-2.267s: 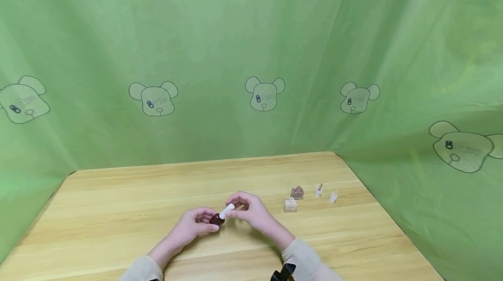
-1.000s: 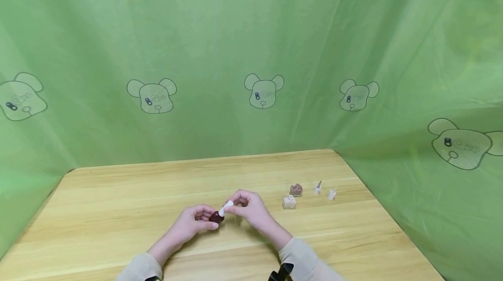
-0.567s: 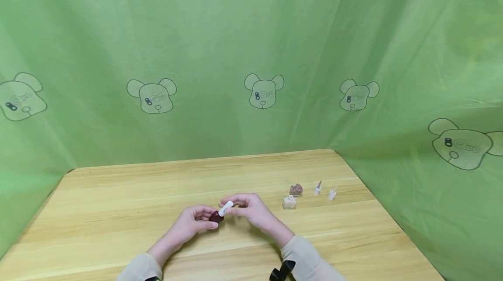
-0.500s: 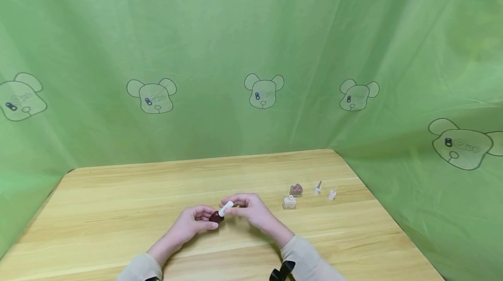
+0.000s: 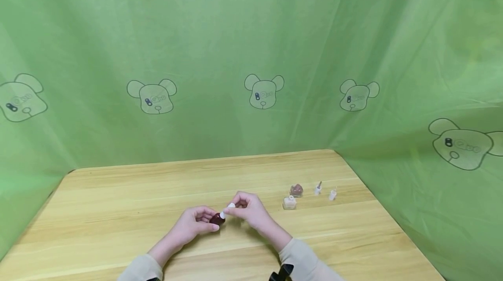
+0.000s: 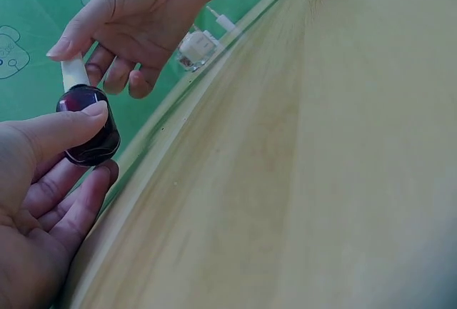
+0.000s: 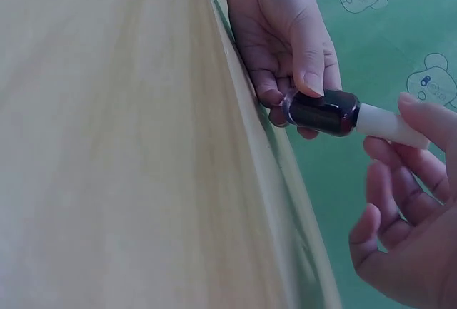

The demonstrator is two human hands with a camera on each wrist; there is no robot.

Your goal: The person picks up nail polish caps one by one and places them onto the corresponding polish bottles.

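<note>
Over the table [image 5: 129,202], left grip [image 5: 191,223] pinching dark bottle [image 7: 325,113], right grip [image 5: 251,211] pinching its white cap [image 7: 384,124]

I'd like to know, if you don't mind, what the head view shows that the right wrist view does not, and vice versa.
Only the head view shows the pale bottle, the brownish-pink bottle, two brush caps standing brush-up, and the sleeves.

Only the right wrist view shows the palm side of the right hand.

Both show the left hand holding the dark bottle, the right hand pinching its white cap, the table and the green backdrop.
</note>
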